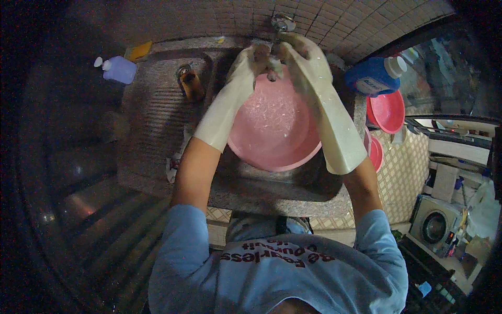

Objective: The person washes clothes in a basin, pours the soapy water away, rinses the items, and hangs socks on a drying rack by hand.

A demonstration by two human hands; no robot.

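Note:
Long cream rubber gloves cover both of my hands and forearms. My left hand and my right hand come close together beneath the metal tap, over the far rim of a pink plastic basin. A small, wet, greyish item hangs between them, apparently in my left fingers; blur hides what it is. My right fingers curl near the tap, and their grip is unclear. Rippled, bubbling water lies in the basin, which stands inside the dark sink bowl.
Left of the bowl, a ribbed stone drainboard bears an amber container. A purple pump bottle and a yellow sponge stand behind. A blue bottle is on the right ledge, near red basins. Behind rises a tiled wall.

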